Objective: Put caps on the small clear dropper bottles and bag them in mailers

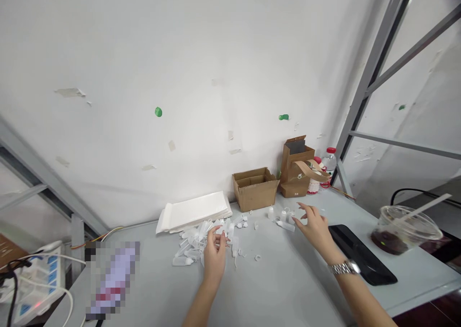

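Note:
My left hand [215, 254] is at the right side of a heap of small translucent plastic bottles and caps [196, 240]. Its fingers curl inward; whatever they hold, if anything, blends into the heap. Farther right, my right hand [312, 225], with a metal watch on the wrist, has thumb and fingers spread apart. Just left of its fingertips are small squeeze bottles, some upright [271, 213], and one lying bottle [285, 225]. No bottle is plainly gripped there. A loose translucent ring [257, 258] lies between the hands.
Behind the heap lies a stack of white sheets or sleeves [198, 209]. An open cardboard box [255, 192] and brown paper bag [293, 173] stand by the wall. At right are a black flat object [362, 255] and plastic cup [396, 231]. A power strip [43, 274] is left.

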The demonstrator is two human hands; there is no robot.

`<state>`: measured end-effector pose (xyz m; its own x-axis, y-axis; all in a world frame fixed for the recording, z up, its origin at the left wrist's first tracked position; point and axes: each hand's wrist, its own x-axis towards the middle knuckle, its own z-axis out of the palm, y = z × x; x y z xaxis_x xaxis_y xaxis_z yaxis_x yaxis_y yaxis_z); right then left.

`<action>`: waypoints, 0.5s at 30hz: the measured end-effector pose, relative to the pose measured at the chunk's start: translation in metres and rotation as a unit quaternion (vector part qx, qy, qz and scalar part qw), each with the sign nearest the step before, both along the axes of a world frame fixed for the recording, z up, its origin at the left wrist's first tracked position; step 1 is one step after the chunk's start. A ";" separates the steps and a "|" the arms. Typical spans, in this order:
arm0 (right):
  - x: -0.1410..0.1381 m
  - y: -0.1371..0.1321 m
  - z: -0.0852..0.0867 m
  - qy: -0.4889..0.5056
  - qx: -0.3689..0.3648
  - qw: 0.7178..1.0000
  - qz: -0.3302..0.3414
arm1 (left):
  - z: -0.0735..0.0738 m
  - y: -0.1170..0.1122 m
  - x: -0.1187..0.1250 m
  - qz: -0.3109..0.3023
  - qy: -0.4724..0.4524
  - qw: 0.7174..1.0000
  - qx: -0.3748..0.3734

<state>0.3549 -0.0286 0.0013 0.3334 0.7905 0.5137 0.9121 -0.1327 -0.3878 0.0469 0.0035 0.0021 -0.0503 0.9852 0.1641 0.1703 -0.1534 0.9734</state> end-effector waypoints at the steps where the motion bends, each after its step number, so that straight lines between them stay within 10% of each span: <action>1: -0.005 -0.005 0.000 -0.021 0.008 1.000 -0.010 | 0.000 0.000 0.000 0.000 -0.001 1.000 -0.001; 15: -0.040 -0.005 -0.012 -0.102 -0.222 0.970 0.018 | 0.000 0.000 -0.001 0.008 0.103 0.995 0.004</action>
